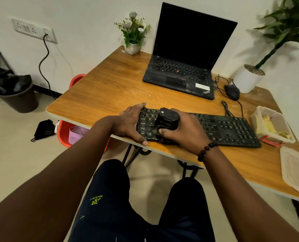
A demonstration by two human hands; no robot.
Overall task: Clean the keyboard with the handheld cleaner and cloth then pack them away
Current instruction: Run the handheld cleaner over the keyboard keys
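From the head camera, both forearms reach forward over the lap to the near edge of the wooden table (110, 88). The left hand (129, 123) lies over the left end of the black keyboard (223, 126), fingers curled round its far edge and thumb along its near edge, gripping it. The right hand (183, 133), a bead bracelet (205, 151) on its wrist, wraps its fingers around the black handheld cleaner (167, 119), which stands on the keyboard's left keys. A yellow cloth (271, 128) lies in a clear container (257, 117) just beside the keyboard's right end.
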